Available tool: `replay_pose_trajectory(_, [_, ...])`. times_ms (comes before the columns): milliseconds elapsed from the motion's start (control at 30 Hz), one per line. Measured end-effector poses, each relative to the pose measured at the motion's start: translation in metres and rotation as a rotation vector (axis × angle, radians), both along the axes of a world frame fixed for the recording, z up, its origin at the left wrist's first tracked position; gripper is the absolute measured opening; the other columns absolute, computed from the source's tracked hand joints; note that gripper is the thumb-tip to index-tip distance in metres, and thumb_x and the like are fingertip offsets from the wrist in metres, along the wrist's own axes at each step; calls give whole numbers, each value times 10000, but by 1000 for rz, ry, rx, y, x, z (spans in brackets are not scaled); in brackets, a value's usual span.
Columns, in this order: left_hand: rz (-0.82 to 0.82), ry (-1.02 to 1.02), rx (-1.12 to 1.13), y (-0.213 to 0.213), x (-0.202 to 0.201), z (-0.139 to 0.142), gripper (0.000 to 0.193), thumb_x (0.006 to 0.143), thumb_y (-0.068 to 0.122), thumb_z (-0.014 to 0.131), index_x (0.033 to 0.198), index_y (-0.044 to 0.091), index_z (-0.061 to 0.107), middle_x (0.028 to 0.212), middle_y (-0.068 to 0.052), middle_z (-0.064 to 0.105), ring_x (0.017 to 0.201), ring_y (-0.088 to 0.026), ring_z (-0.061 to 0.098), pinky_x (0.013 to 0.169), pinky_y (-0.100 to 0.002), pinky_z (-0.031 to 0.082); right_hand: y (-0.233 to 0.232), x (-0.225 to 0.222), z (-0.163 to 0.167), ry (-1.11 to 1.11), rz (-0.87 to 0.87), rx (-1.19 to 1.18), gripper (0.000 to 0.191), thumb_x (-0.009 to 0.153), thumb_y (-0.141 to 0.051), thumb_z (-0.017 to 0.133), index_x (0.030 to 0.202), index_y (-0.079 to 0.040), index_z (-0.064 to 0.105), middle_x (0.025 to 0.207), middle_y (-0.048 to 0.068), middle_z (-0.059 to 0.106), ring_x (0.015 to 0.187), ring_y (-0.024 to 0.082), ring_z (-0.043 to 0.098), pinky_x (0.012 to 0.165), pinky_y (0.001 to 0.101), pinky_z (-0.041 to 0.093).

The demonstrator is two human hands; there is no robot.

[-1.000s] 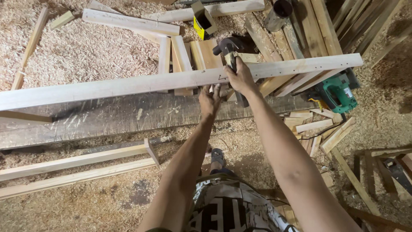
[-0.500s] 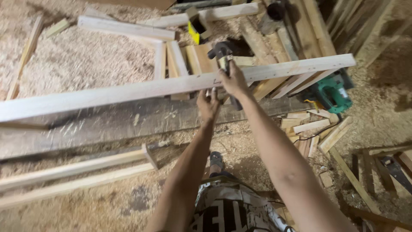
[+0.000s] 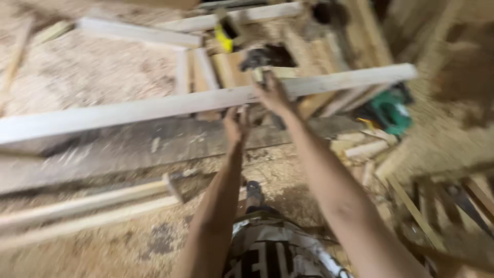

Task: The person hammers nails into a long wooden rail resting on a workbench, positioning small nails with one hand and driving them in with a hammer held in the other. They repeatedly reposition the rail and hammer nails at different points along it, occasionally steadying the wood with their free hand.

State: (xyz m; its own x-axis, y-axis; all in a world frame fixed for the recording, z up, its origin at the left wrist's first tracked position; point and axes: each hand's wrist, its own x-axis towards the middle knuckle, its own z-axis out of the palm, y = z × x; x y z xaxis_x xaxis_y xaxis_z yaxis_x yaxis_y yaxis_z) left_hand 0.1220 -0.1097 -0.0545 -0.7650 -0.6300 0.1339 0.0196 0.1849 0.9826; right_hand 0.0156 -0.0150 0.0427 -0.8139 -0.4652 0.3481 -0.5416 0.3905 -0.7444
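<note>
The long pale wooden batten [image 3: 154, 107] lay nearly level across the view, running from the left edge up to the right, above a wide dark plank [image 3: 128, 149] and the sawdust-covered floor [image 3: 77, 67]. Both arms reached forward to it near its middle.

The left hand [image 3: 235, 123] was raised just under the batten's lower edge, fingers up against the wood. Motion blur hid whether it was closed around the batten or only pressed against it. The right hand [image 3: 272, 92] lay on the batten slightly to the right, fingers wrapped over its top edge in a closed grip. A dark tool [image 3: 265, 56] sat directly behind this hand; whether the hand touched it could not be determined.

Handling assessment: the batten appeared light for its length, stiff across its width, but long enough to sag or swing at the free ends. Its sawn faces looked dry and rough, so slipping was unlikely; splinters were the likelier hazard. A hold near the middle, with the hands set apart, would balance it best.

Nearby: a green power tool [image 3: 391, 110] at the right, a yellow-and-black object [image 3: 224, 37] above, loose offcuts [image 3: 360, 149], and two thinner strips [image 3: 87, 208] at lower left.
</note>
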Motion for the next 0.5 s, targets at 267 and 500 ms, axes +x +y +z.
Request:
replay_pose_trajectory(267, [-121, -57, -21, -18, -5, -5, 303, 1013, 292, 640, 1202, 67, 715, 1117, -183, 757, 922, -242, 757, 797, -370, 609, 8, -3, -14, 28, -43, 204, 648, 973, -205, 686, 1484, 9, 351, 1124, 258, 660, 1003, 419, 685, 864, 515, 574])
replay_pose_trajectory(500, [-102, -124, -262, -13, -3, -8, 328, 1027, 339, 554, 1148, 83, 720, 887, -166, 698, 700, -286, 648, 664, -413, 530, 2, -23, -11, -302, -19, 597, 505, 965, -265, 669, 1398, -75, 491, 1221, 182, 640, 1085, 319, 654, 958, 480, 555])
